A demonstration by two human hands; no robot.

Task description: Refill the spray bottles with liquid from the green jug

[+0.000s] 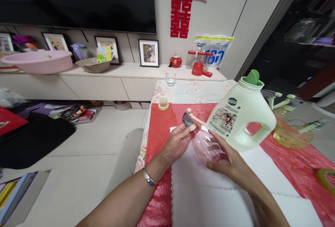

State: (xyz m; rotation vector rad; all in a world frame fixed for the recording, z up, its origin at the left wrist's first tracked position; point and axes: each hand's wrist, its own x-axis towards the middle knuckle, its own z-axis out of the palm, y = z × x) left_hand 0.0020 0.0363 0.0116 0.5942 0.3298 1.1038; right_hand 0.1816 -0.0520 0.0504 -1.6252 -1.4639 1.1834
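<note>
A clear pink spray bottle (209, 146) is held tilted over the table between both hands. My left hand (178, 140) has its fingers closed around the neck, just under the grey and pink spray head (188, 119). Around the ribbed body, my right hand (234, 167) grips with thumb and fingers on either side. Just beyond stands a pale green jug (255, 110) with its mouth uncapped and a green spout showing. A pale yellow cap (163, 104) lies on the red cloth to the left of the hands.
Spray bottles with yellow liquid (294, 137) and a roll of tape (326, 180) are on the right. A drinking glass (170, 79) stands at the table's far edge. Behind, a low cabinet (96, 85) bears red-lidded jars (201, 59), photo frames and a pink basin (39, 63).
</note>
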